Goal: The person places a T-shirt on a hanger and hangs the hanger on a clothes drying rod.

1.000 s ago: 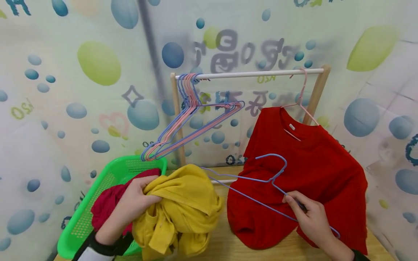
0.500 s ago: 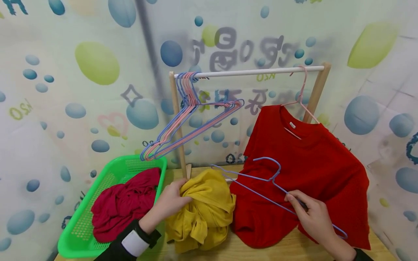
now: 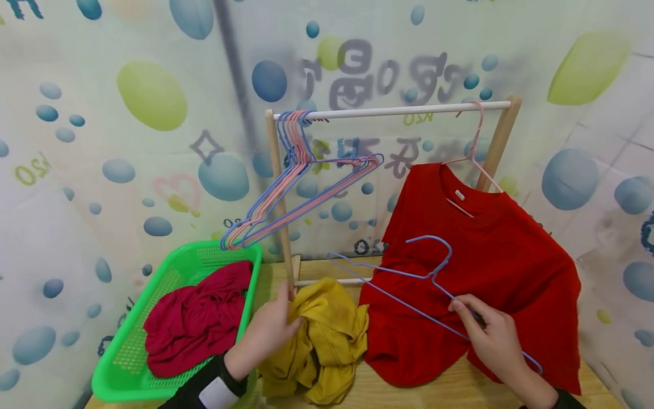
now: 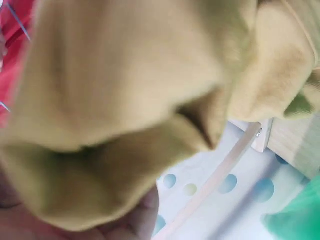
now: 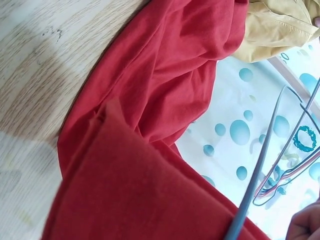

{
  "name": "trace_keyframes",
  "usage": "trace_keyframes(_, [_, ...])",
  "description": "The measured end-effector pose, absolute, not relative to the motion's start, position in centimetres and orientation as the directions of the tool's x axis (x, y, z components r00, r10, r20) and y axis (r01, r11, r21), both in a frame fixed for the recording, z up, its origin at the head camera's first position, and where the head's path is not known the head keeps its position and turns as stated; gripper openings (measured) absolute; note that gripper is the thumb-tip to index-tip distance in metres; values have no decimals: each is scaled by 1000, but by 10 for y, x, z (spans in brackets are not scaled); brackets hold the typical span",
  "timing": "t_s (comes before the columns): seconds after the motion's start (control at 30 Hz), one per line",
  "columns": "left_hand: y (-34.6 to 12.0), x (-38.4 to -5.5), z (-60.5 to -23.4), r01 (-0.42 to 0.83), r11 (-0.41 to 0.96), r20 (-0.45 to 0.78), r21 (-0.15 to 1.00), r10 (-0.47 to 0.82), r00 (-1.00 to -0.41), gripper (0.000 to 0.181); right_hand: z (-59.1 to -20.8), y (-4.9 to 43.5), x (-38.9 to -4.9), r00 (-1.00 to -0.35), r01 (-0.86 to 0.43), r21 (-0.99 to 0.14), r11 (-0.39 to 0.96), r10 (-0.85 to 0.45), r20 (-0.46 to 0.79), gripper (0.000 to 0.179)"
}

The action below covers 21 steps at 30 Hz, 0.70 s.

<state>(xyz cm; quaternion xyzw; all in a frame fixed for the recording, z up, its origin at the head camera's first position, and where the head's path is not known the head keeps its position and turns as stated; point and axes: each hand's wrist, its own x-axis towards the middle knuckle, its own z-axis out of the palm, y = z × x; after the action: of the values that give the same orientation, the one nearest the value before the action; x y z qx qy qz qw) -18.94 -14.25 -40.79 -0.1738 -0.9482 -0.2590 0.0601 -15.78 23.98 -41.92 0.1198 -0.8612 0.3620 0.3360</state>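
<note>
Red tee [image 3: 477, 244] behind blue hanger [image 3: 434, 276]; bskt [image 3: 120, 392] w/ crimson cloth [image 3: 199, 318] L.

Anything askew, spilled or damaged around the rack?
Mildly askew: the red shirt slants on its pink hanger in the head view, and its lower part seems to bunch on the table instead of hanging free. The yellow garment at the left hand is crumpled. No spill or damage visible.

Beyond the left hand [image 3: 268, 329] and right hand [image 3: 490, 335] is a pale backdrop [image 3: 214, 113] printed with blue and lime ovals [image 3: 152, 95] and grey characters [image 3: 356, 55]; below them, a wood-grain surface [image 3: 434, 396].
</note>
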Motion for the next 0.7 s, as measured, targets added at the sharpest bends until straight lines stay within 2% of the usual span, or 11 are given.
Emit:
trace_keyframes(0.17, [-150,-170,-414,450,849,307,276,366,-879,56,-418,236,-156,-753,-453,-553,699,32,657,18])
trace_keyframes(0.33, [-155,-153,-424,427,890,236,160,385,-892,81,-417,235,-156,-744,-466,-542,699,22,668,19])
trace_keyframes(0.4, [-155,-150,-429,408,905,207,120,379,-902,85,-417,235,-156,-733,-478,-531,699,16,680,19])
trace_keyframes(0.57, [-151,-150,-450,357,932,280,-67,361,-890,82,-413,231,-155,-717,-493,-522,696,15,697,21])
trace_keyframes(0.7, [-150,-151,-461,320,941,335,-111,339,-879,44,-413,230,-155,-717,-500,-527,687,13,697,23])
